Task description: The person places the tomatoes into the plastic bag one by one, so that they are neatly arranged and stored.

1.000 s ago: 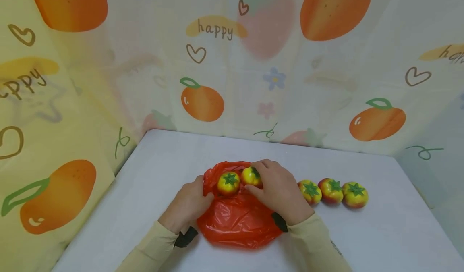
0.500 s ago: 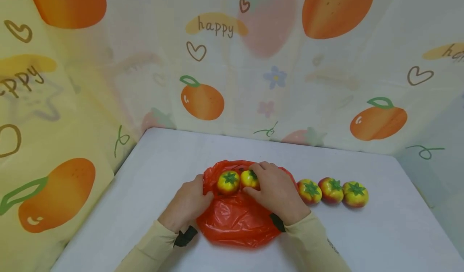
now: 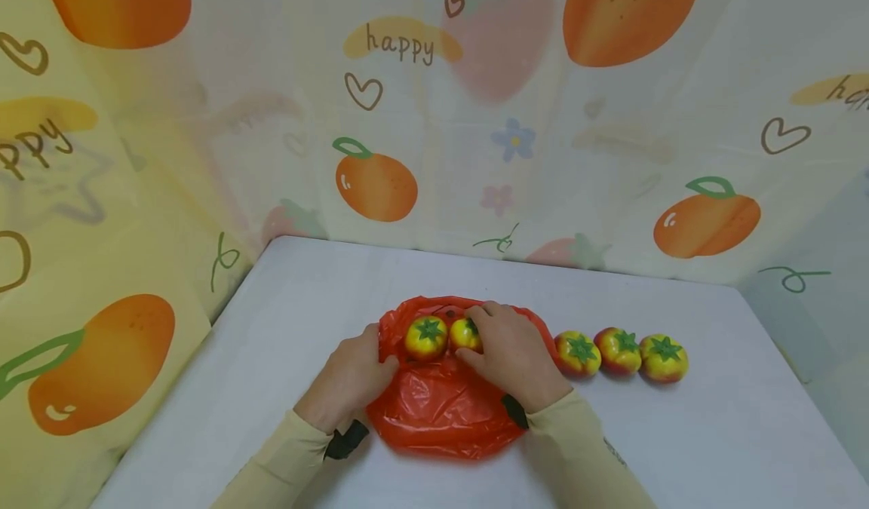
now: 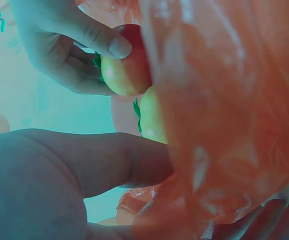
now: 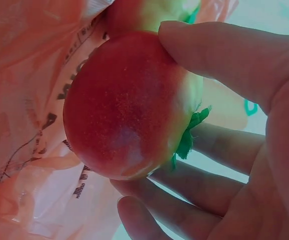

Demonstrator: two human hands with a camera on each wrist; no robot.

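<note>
A red plastic bag (image 3: 441,411) lies on the table with its mouth open towards the back. My left hand (image 3: 349,377) grips the left edge of the bag's mouth; in the left wrist view its thumb (image 4: 109,155) lies against the plastic. Between thumb and fingers, my right hand (image 3: 516,354) holds a red-and-yellow fruit (image 5: 129,105) with a green leafy top, over the bag's mouth. Another such fruit (image 3: 426,338) sits in the mouth just to its left. The right hand hides part of the held fruit in the head view.
Three more red-and-yellow fruits (image 3: 619,351) stand in a row on the white table (image 3: 733,433), right of the bag. A fruit-printed curtain (image 3: 584,192) hangs behind the table and along its sides.
My right hand has shifted slightly left with its fruit, closer to the fruit in the bag's mouth. The left hand keeps its grip, and the head view has tilted a little.
</note>
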